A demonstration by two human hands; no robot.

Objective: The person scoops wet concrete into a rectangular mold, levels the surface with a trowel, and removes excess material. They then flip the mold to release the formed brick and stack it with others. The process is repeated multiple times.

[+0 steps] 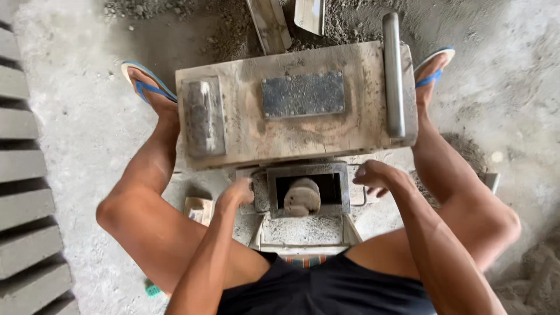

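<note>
A wooden block press [291, 105] stands between the person's knees; below it sits the metal mould [309, 189] (a rounded lump inside). The left hand [238, 192] and right hand [376, 177] curl closed on its side handles.

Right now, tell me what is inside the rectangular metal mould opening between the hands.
A rounded, dusty wooden block sits inside the rectangular metal mould, dark space around it. The block covers whatever lies beneath, so the bottom cannot be seen.
</note>
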